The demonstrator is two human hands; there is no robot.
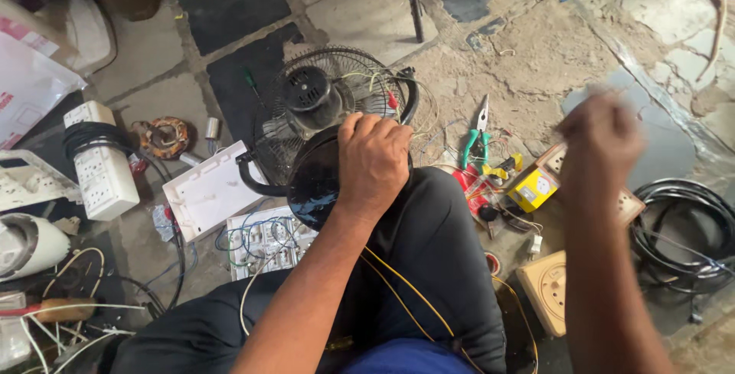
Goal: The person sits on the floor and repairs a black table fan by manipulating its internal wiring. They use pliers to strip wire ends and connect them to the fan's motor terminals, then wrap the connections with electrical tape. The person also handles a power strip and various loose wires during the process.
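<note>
A single head-worn camera looks steeply down from above the person's lap onto a small table fan (329,129), which sits just left of the picture's centre and close to the lens. The stone floor (367,6) stretches beyond the fan toward the top edge. The person's own knees fill the bottom edge below the fan.

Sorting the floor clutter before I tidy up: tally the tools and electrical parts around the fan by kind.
Table fan under the left hand: 1
Pliers: 1
Screwdriver: 1
White power strip: 1
Black cable coil: 1
Yellow box: 1
Total: 6
The right hand is blurred, holding nothing visible.
</note>
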